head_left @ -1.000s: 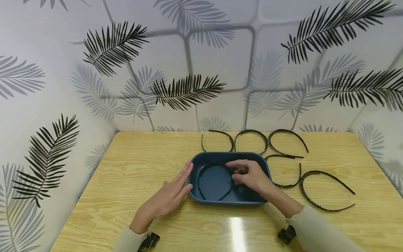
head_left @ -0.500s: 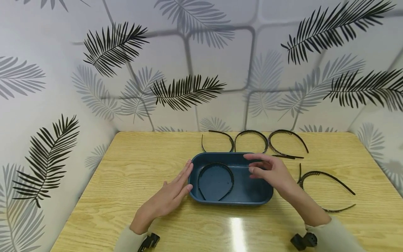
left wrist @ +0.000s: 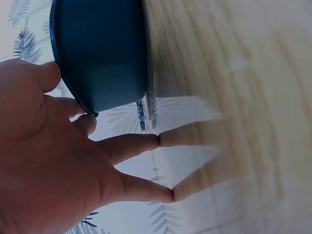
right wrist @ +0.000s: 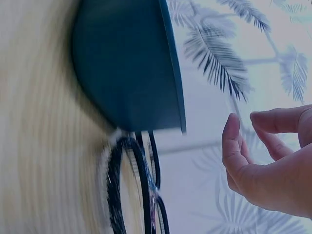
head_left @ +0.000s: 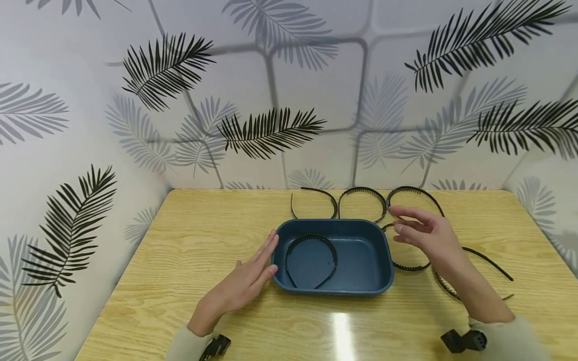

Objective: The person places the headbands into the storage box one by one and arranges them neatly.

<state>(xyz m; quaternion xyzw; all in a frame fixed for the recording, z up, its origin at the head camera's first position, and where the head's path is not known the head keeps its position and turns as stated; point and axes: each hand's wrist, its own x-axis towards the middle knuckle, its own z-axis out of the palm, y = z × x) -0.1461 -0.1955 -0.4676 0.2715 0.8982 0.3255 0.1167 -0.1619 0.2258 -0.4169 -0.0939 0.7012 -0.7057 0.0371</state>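
A dark blue plastic bin (head_left: 356,263) stands on the table. One black toothed headband (head_left: 335,256) lies in its left part. My left hand (head_left: 239,286) touches the bin's left end with straight fingers; in the left wrist view, some fingers (left wrist: 48,77) meet the rim and two fingertips rest on the tabletop. Above the headbands right of the bin hovers my right hand (head_left: 426,238), fingers loosely bent and nothing between them, as the right wrist view also shows. Below it lies a headband (head_left: 408,268), partly covered by the hand.
Three black headbands lie in a row behind the bin, among them a middle one (head_left: 363,189). Another headband (head_left: 489,261) lies farther right, partly hidden by the right forearm. A leaf-patterned wall (head_left: 289,75) rises behind the wooden table (head_left: 189,225).
My right hand has left the headband inside the bin, risen over the bin's right side and moved right above the headbands outside. The left hand and the bin have stayed in place.
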